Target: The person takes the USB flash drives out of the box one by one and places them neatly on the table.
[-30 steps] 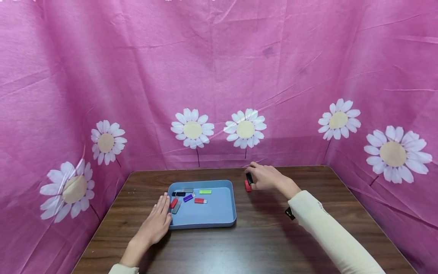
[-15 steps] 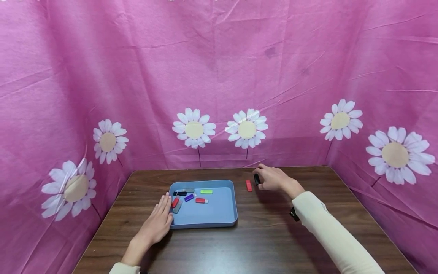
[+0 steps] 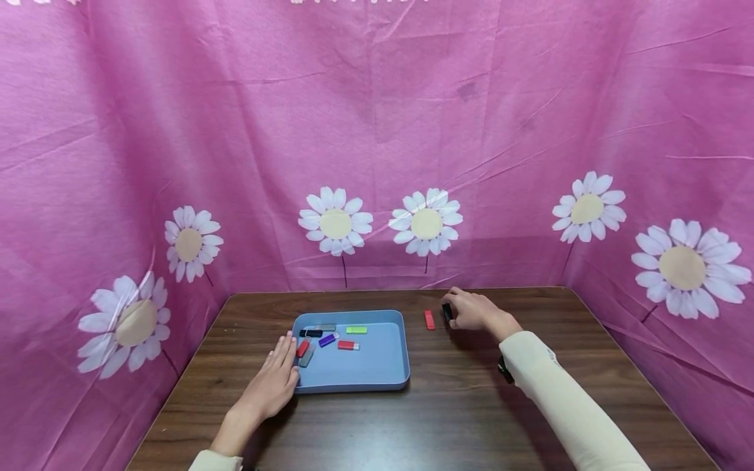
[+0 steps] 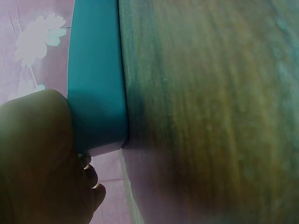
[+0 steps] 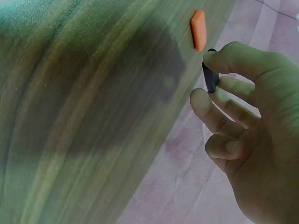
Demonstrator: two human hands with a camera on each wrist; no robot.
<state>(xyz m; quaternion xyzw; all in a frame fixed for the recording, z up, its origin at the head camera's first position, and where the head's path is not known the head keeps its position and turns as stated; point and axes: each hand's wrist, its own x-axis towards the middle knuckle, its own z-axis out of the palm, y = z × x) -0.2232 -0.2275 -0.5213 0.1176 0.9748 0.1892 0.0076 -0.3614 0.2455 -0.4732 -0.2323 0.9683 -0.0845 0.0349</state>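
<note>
My right hand pinches a black USB stick between thumb and fingers, low over the table just right of a red USB stick. In the right wrist view the thumb presses the near side of the black USB stick, and the red one lies beyond it. My left hand rests along the left rim of a blue tray, fingers straight. Inside the tray lie several USB sticks, among them a lime one, a purple one and a red one with a metal plug.
The wooden table carries the tray at left of centre. A pink curtain with daisies hangs along the table's back edge and both sides. A black band shows at the right sleeve.
The right hand has carried the black USB stick from over the red one to its right side and slightly lower. The left hand has stayed at the tray's rim.
</note>
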